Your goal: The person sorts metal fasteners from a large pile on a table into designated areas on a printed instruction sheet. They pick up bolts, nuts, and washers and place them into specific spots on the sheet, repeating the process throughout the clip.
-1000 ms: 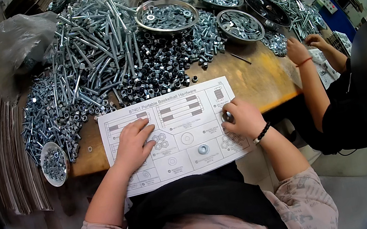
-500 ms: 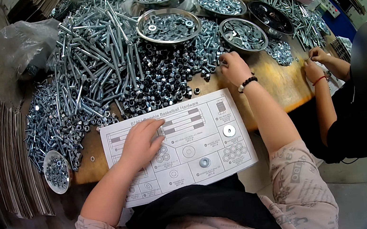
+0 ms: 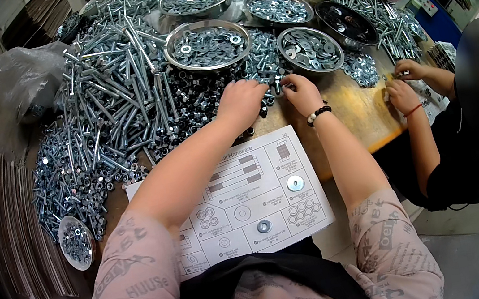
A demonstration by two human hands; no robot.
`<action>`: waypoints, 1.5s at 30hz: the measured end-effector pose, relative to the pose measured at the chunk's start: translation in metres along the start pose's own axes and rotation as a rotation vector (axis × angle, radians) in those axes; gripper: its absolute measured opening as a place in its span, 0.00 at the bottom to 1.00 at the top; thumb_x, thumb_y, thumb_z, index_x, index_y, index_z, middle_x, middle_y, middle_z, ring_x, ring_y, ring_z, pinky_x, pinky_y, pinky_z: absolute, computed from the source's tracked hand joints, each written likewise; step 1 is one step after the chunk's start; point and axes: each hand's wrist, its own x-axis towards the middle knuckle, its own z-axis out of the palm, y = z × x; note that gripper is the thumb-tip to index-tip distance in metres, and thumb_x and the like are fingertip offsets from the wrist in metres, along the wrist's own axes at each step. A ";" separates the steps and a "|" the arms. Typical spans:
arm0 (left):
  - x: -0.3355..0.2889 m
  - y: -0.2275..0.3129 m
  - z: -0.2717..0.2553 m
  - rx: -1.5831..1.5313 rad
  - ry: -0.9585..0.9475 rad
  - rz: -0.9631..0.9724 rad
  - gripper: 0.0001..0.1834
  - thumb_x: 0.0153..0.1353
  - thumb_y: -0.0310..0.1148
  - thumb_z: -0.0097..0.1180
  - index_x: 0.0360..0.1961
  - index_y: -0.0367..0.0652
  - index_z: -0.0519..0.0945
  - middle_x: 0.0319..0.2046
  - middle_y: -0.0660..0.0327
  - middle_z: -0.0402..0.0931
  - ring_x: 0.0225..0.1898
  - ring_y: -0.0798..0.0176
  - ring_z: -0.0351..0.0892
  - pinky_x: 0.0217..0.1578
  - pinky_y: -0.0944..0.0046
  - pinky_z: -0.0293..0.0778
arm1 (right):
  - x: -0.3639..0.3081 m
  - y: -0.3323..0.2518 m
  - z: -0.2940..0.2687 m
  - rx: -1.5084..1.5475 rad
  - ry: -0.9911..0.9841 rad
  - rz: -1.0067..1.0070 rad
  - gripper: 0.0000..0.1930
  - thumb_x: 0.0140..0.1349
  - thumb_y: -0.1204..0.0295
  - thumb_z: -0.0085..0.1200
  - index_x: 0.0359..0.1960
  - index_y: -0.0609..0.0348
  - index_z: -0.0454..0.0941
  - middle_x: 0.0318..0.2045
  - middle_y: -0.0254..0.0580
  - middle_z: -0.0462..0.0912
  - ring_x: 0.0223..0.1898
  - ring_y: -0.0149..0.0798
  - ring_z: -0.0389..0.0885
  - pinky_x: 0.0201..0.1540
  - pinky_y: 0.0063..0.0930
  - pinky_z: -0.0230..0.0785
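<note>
My left hand (image 3: 242,105) reaches over the black-ringed lock nuts (image 3: 198,106), its fingers curled down at the edge of the short bolts (image 3: 266,61). Whatever those fingertips hold, if anything, is hidden. Close to its right, my right hand (image 3: 303,95) is closed in a pinch beside the bolts, just below a steel bowl of large washers (image 3: 310,50); the thing in it is too small to make out. A printed parts sheet (image 3: 240,213) lies under my left forearm. One large washer (image 3: 296,184) and one smaller, thicker washer (image 3: 263,226) rest on it.
Long bolts (image 3: 113,100) heap up at the left, behind small nuts and screws. More steel bowls of washers (image 3: 207,45) stand at the back. A white dish of small parts (image 3: 76,242) sits at the left edge. A co-worker's hands (image 3: 402,89) work at the right.
My left hand has left the parts sheet and moved up and right to the pile beside my right hand. My right hand stays near the bolts, its fingers still closed.
</note>
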 end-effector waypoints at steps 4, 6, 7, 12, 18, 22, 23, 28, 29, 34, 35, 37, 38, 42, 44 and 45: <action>0.021 0.002 0.020 0.327 0.040 0.092 0.06 0.46 0.30 0.49 0.27 0.49 0.76 0.25 0.67 0.70 0.33 0.64 0.71 0.37 0.64 0.63 | -0.024 -0.007 -0.005 0.132 -0.042 0.016 0.12 0.48 0.72 0.54 0.36 0.58 0.76 0.32 0.46 0.76 0.33 0.43 0.75 0.38 0.31 0.68; 0.022 0.002 0.022 0.376 -0.045 0.078 0.06 0.47 0.30 0.49 0.27 0.49 0.76 0.27 0.67 0.70 0.34 0.64 0.71 0.37 0.63 0.63 | -0.043 -0.026 -0.019 0.029 -0.111 -0.103 0.10 0.47 0.72 0.54 0.33 0.57 0.77 0.31 0.45 0.74 0.34 0.44 0.73 0.37 0.31 0.67; 0.024 0.004 0.022 0.399 -0.087 0.078 0.06 0.47 0.30 0.49 0.27 0.48 0.76 0.27 0.67 0.70 0.34 0.65 0.71 0.37 0.63 0.62 | -0.052 -0.027 -0.022 -0.037 -0.115 -0.151 0.08 0.48 0.75 0.54 0.32 0.59 0.76 0.29 0.41 0.72 0.30 0.36 0.73 0.35 0.25 0.68; 0.012 0.004 0.003 0.155 0.099 0.049 0.06 0.50 0.32 0.49 0.28 0.48 0.78 0.30 0.64 0.73 0.35 0.60 0.72 0.37 0.60 0.65 | -0.088 -0.037 -0.040 -0.221 -0.294 -0.449 0.11 0.46 0.78 0.53 0.34 0.56 0.76 0.34 0.41 0.74 0.36 0.44 0.74 0.40 0.31 0.68; -0.035 0.047 -0.033 -0.501 -0.363 -0.202 0.10 0.51 0.35 0.54 0.31 0.41 0.79 0.30 0.54 0.76 0.35 0.54 0.75 0.37 0.59 0.70 | -0.103 -0.036 -0.041 -0.165 -0.327 -0.306 0.11 0.46 0.75 0.56 0.35 0.56 0.76 0.35 0.42 0.75 0.38 0.45 0.74 0.40 0.33 0.68; -0.052 0.063 -0.028 -0.529 -0.502 -0.425 0.13 0.52 0.36 0.55 0.35 0.40 0.79 0.27 0.54 0.78 0.30 0.55 0.77 0.33 0.61 0.71 | -0.099 -0.041 -0.035 -0.144 -0.348 -0.146 0.12 0.47 0.74 0.57 0.36 0.57 0.77 0.32 0.43 0.76 0.37 0.44 0.74 0.39 0.31 0.68; -0.056 0.064 -0.026 -0.546 -0.439 -0.419 0.14 0.51 0.36 0.55 0.37 0.40 0.78 0.27 0.54 0.78 0.30 0.55 0.77 0.33 0.61 0.71 | -0.099 -0.040 -0.034 -0.122 -0.355 -0.129 0.12 0.47 0.74 0.57 0.36 0.57 0.77 0.32 0.43 0.76 0.36 0.44 0.74 0.39 0.31 0.68; -0.072 0.075 -0.031 -0.511 -0.347 -0.302 0.20 0.47 0.33 0.59 0.42 0.39 0.75 0.28 0.56 0.75 0.33 0.55 0.75 0.35 0.60 0.70 | -0.101 -0.038 -0.029 0.017 -0.328 -0.135 0.08 0.50 0.74 0.53 0.34 0.58 0.78 0.33 0.45 0.75 0.37 0.47 0.74 0.40 0.33 0.67; -0.074 0.077 -0.027 -0.462 -0.319 -0.266 0.19 0.46 0.32 0.59 0.42 0.39 0.75 0.29 0.57 0.74 0.33 0.55 0.74 0.35 0.59 0.70 | -0.100 -0.040 -0.027 0.022 -0.331 -0.086 0.08 0.50 0.74 0.53 0.34 0.58 0.78 0.33 0.45 0.75 0.37 0.47 0.74 0.40 0.33 0.67; -0.080 0.084 -0.019 -0.486 -0.274 -0.296 0.17 0.46 0.31 0.58 0.39 0.41 0.75 0.29 0.56 0.74 0.35 0.54 0.74 0.37 0.58 0.69 | -0.099 -0.036 -0.020 0.039 -0.294 -0.051 0.07 0.50 0.76 0.52 0.33 0.60 0.78 0.32 0.45 0.76 0.37 0.47 0.74 0.40 0.32 0.67; -0.081 0.085 -0.018 -0.502 -0.246 -0.297 0.17 0.46 0.31 0.58 0.40 0.41 0.74 0.29 0.56 0.74 0.34 0.54 0.74 0.36 0.58 0.69 | -0.099 -0.033 -0.019 0.064 -0.285 -0.057 0.07 0.50 0.76 0.52 0.32 0.60 0.78 0.32 0.45 0.76 0.36 0.46 0.74 0.39 0.32 0.67; -0.082 0.085 -0.013 -0.532 -0.188 -0.304 0.18 0.47 0.30 0.57 0.42 0.42 0.73 0.28 0.57 0.74 0.33 0.54 0.74 0.36 0.58 0.69 | -0.100 -0.030 -0.015 0.106 -0.257 -0.051 0.07 0.51 0.76 0.53 0.32 0.60 0.77 0.31 0.45 0.75 0.35 0.45 0.74 0.39 0.31 0.67; -0.083 0.085 -0.010 -0.518 -0.170 -0.289 0.19 0.47 0.30 0.57 0.43 0.42 0.72 0.28 0.57 0.75 0.33 0.54 0.74 0.36 0.58 0.69 | -0.101 -0.030 -0.013 0.122 -0.239 -0.039 0.06 0.51 0.76 0.53 0.32 0.61 0.77 0.31 0.45 0.75 0.35 0.45 0.74 0.38 0.31 0.67; -0.083 0.084 -0.005 -0.475 -0.109 -0.228 0.23 0.47 0.29 0.57 0.47 0.44 0.70 0.28 0.59 0.75 0.32 0.55 0.74 0.34 0.58 0.68 | -0.102 -0.031 -0.008 0.103 -0.174 -0.038 0.06 0.50 0.76 0.54 0.31 0.61 0.77 0.29 0.45 0.75 0.33 0.44 0.74 0.37 0.30 0.66; -0.083 0.084 -0.004 -0.453 -0.064 -0.186 0.24 0.46 0.29 0.56 0.48 0.45 0.69 0.27 0.59 0.75 0.31 0.55 0.74 0.33 0.59 0.68 | -0.104 -0.031 -0.007 0.116 -0.162 -0.016 0.06 0.50 0.76 0.54 0.31 0.61 0.76 0.29 0.45 0.75 0.33 0.44 0.73 0.36 0.31 0.66; -0.083 0.084 -0.004 -0.436 -0.031 -0.158 0.25 0.46 0.28 0.56 0.49 0.45 0.69 0.27 0.59 0.75 0.31 0.55 0.74 0.33 0.59 0.68 | -0.104 -0.031 -0.007 0.122 -0.155 -0.005 0.06 0.50 0.76 0.54 0.31 0.61 0.76 0.29 0.45 0.75 0.33 0.44 0.73 0.36 0.31 0.66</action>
